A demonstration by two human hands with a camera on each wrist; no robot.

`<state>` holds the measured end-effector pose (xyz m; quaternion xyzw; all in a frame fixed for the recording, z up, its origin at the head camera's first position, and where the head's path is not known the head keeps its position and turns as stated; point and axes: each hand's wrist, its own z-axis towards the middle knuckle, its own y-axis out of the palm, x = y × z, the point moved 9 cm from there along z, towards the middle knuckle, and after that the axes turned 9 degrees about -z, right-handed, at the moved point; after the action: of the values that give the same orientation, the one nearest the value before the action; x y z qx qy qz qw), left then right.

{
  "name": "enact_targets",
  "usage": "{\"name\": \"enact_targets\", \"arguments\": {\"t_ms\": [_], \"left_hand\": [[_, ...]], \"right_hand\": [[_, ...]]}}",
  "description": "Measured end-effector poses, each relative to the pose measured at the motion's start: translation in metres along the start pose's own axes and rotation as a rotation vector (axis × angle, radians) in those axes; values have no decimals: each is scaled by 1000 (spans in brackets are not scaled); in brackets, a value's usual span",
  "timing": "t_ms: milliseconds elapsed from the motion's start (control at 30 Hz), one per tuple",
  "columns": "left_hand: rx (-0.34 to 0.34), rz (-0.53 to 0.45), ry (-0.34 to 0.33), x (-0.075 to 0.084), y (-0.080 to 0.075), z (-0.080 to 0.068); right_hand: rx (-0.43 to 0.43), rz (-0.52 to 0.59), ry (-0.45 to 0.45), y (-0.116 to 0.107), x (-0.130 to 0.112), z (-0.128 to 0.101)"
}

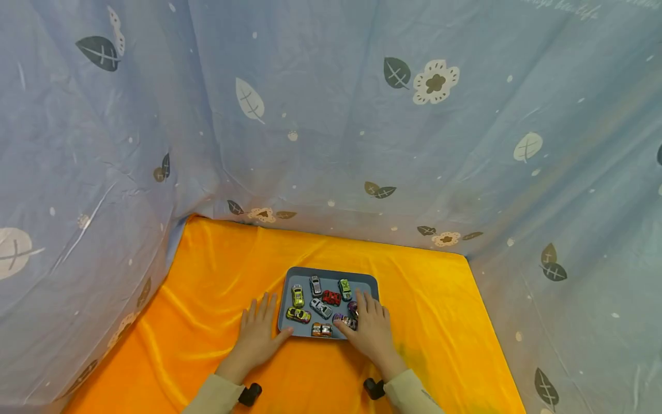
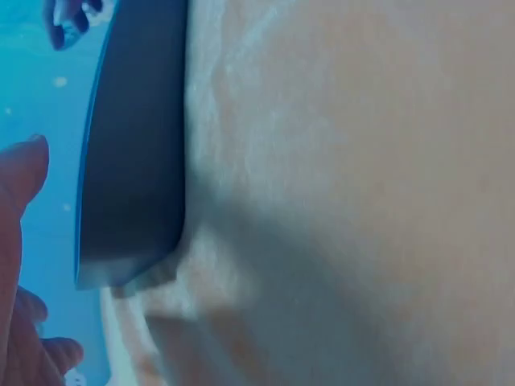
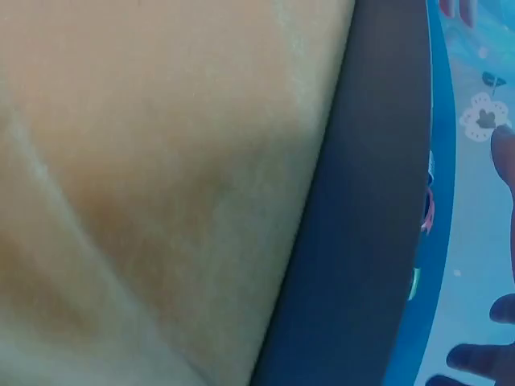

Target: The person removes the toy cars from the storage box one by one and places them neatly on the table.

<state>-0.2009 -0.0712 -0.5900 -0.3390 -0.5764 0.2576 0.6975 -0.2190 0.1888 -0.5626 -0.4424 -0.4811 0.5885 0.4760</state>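
On the orange cloth (image 1: 217,299), your flat, spread-fingered hands (left (image 1: 257,333), right (image 1: 370,330)) flank the tray (image 1: 331,275); toy cars (image 1: 321,309) unsorted, nothing gripped.

Orange cloth (image 1: 424,299) under everything has a soft satin sheen, creased and rippled, catching light along the folds. The grey tray (image 1: 331,272) looks like matt plastic, smooth with rounded edges; up close in the left wrist view its wall (image 2: 133,161) is plain and dull. Toy cars (image 1: 331,298) gleam with glossy paint. Behind, the blue printed sheet (image 1: 331,115) is thin, matt, wrinkled fabric
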Motion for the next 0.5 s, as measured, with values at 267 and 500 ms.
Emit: {"name": "enact_targets", "arguments": {"t_ms": [267, 500], "left_hand": [[-63, -283, -58, -1, 14, 0], [-24, -471, -65, 0, 18, 4]], "right_hand": [[21, 122, -5, 5, -5, -1], [51, 217, -16, 9, -4, -2]]}}
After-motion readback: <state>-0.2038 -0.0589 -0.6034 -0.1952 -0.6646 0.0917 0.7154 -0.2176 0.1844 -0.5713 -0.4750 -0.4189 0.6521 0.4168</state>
